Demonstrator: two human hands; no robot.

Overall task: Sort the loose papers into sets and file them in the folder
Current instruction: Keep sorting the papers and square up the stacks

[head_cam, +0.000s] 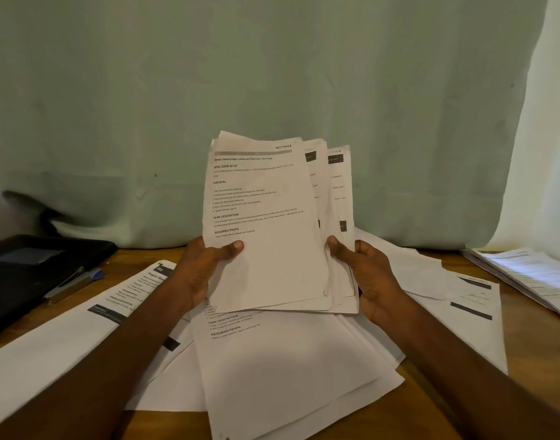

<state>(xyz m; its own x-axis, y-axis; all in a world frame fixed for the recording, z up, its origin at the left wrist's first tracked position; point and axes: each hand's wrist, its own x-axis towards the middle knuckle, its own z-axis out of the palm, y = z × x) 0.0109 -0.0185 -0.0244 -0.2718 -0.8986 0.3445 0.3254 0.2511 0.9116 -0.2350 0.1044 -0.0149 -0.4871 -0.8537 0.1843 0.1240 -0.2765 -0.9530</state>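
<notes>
Both hands grip a fanned sheaf of printed papers (272, 223) above the wooden surface (431, 404): the left hand (202, 268) pinches its lower left edge, the right hand (364, 274) its lower right. The sheets behind the sheaf's front page sit askew and could slide out onto the loose papers (288, 369) below the sheaf, mixing sets. The black folder (34, 268) lies far left of it.

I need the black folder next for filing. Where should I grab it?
Take the folder by its right edge, coming from the right with the left hand. It lies flat at the table's far left, and that edge shows clear; lift off the pen lying on it first.
</notes>
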